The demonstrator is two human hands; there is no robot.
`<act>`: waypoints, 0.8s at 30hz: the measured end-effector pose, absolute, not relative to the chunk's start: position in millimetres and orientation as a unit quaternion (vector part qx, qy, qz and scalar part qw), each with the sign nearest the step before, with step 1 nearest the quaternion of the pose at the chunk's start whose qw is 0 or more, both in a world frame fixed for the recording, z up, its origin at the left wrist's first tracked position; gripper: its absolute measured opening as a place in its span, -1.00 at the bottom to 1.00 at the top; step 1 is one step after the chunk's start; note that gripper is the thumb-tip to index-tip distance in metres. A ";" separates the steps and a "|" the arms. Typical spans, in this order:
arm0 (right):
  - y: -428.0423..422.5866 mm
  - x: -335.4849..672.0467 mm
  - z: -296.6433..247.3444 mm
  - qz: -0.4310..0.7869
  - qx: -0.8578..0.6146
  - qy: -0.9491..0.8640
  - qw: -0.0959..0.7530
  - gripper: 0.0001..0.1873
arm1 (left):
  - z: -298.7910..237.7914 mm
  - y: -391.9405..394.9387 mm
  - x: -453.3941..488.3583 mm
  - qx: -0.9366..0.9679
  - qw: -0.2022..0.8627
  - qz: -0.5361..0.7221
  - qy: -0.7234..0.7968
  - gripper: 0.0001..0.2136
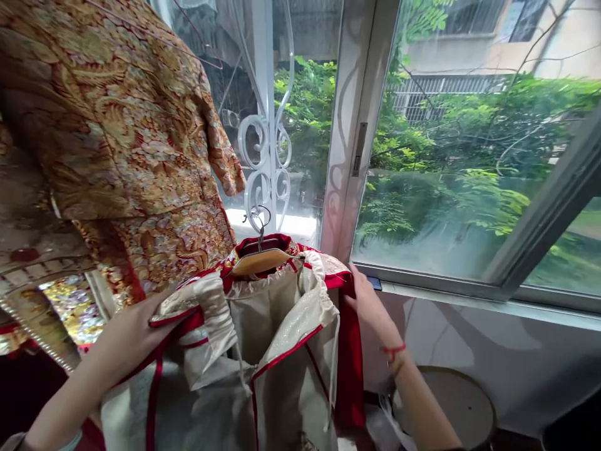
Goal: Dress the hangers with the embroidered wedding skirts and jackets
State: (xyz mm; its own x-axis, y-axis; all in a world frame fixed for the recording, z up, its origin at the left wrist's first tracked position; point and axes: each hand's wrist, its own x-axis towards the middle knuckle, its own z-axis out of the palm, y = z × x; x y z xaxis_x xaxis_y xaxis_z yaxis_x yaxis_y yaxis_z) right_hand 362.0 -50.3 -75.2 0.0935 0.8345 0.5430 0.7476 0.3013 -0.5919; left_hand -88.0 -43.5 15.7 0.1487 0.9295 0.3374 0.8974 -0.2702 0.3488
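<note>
A cream garment with red trim (291, 369) fills the lower middle of the view, on a hanger with a pale wooden body (260, 262) and a metal hook. White drawstrings dangle from its gathered cream waistband (323, 294). At the garment's left shoulder, my left hand (136, 322) is closed on the fabric, its fingers partly hidden by the cloth. My right hand (369, 297), with a red string at the wrist, grips the red edge at the right shoulder.
Left of me hangs a gold-and-red brocade robe (141, 144). Ahead are a white scroll grille (263, 144) and a sliding window (451, 219). A dark flat object (374, 283) lies on the sill. Below right stands a round gold-rimmed item (451, 401).
</note>
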 end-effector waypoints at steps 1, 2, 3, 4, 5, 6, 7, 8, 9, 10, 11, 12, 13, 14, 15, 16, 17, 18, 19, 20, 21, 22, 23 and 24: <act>-67.9 346.1 -82.9 0.007 -0.617 -0.606 0.502 -0.34 | 13.3 -45.1 -88.2 0.752 0.021 0.263 0.604 -0.47; -85.9 327.0 -92.2 -0.018 -0.631 -0.544 0.552 -0.39 | 10.5 -47.0 -88.9 0.746 0.008 0.281 0.604 -0.45; -103.5 305.5 -103.0 -0.035 -0.634 -0.480 0.606 -0.47 | 7.3 -49.1 -90.1 0.741 -0.007 0.302 0.600 -0.43; -119.5 282.2 -114.8 -0.039 -0.619 -0.441 0.649 -0.54 | 3.9 -51.3 -92.0 0.736 -0.020 0.321 0.595 -0.42; -133.0 258.0 -127.0 -0.024 -0.599 -0.440 0.668 -0.61 | 0.1 -53.7 -94.4 0.732 -0.026 0.336 0.591 -0.42; -142.8 234.1 -138.8 0.013 -0.577 -0.469 0.669 -0.68 | -4.2 -56.0 -97.4 0.727 -0.023 0.348 0.591 -0.41; -148.5 211.5 -149.6 0.082 -0.559 -0.526 0.636 -0.71 | -8.9 -58.2 -100.7 0.718 -0.009 0.358 0.597 -0.39; -149.8 191.0 -158.7 0.166 -0.545 -0.571 0.591 -0.72 | -13.9 -60.3 -104.1 0.706 0.012 0.367 0.606 -0.38; -147.2 173.5 -166.1 0.233 -0.536 -0.595 0.551 -0.70 | -19.0 -62.3 -107.1 0.690 0.034 0.377 0.616 -0.37; -141.2 159.3 -171.8 0.279 -0.532 -0.611 0.515 -0.65 | -23.9 -64.2 -109.6 0.675 0.054 0.389 0.625 -0.37; -132.9 148.7 -176.4 0.302 -0.538 -0.617 0.488 -0.59 | -28.2 -66.1 -111.2 0.661 0.066 0.403 0.629 -0.38; -123.6 141.4 -180.1 0.305 -0.553 -0.620 0.466 -0.55 | -31.6 -68.1 -112.0 0.654 0.073 0.413 0.630 -0.39; -114.3 137.0 -183.5 0.294 -0.573 -0.624 0.443 -0.53 | -33.9 -70.1 -111.9 0.652 0.075 0.420 0.627 -0.41; -105.9 134.9 -186.8 0.281 -0.594 -0.629 0.417 -0.54 | -35.0 -72.2 -111.4 0.654 0.076 0.423 0.622 -0.43; -99.1 134.5 -190.1 0.270 -0.612 -0.631 0.392 -0.57 | -35.0 -74.4 -110.6 0.659 0.076 0.424 0.617 -0.44; -94.3 135.0 -193.3 0.265 -0.624 -0.629 0.380 -0.61 | -34.4 -76.7 -109.9 0.666 0.076 0.424 0.610 -0.45; -91.6 136.1 -196.2 0.267 -0.628 -0.623 0.381 -0.65 | -33.5 -79.3 -109.6 0.671 0.075 0.424 0.603 -0.46; -90.8 137.3 -198.7 0.278 -0.622 -0.617 0.395 -0.68 | -32.8 -82.1 -109.6 0.674 0.075 0.428 0.597 -0.47; -91.6 138.6 -200.6 0.295 -0.607 -0.610 0.415 -0.72 | -32.6 -85.4 -110.0 0.676 0.077 0.435 0.589 -0.48; -93.7 139.8 -201.9 0.314 -0.589 -0.604 0.436 -0.75 | -33.5 -89.2 -110.6 0.678 0.082 0.444 0.580 -0.50; -96.7 141.2 -202.7 0.332 -0.570 -0.599 0.455 -0.78 | -35.6 -93.8 -110.9 0.677 0.088 0.456 0.570 -0.51; -100.3 142.8 -203.1 0.346 -0.553 -0.596 0.469 -0.80 | -39.3 -99.3 -110.6 0.674 0.087 0.471 0.562 -0.52; -104.1 144.7 -203.3 0.353 -0.540 -0.595 0.480 -0.81 | -45.0 -106.1 -109.3 0.668 0.077 0.488 0.557 -0.53; -108.0 147.0 -203.5 0.354 -0.531 -0.596 0.487 -0.82 | -52.9 -114.2 -106.7 0.660 0.054 0.504 0.554 -0.54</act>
State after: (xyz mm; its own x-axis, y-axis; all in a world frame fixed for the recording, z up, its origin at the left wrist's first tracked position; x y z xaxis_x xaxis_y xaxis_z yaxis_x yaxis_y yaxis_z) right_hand 147.0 -108.0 -203.5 0.0390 0.9783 0.2037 0.2883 0.1841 -0.9397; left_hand -106.7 -114.2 -52.9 -0.1225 0.7866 0.6052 0.6775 -0.3794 0.6302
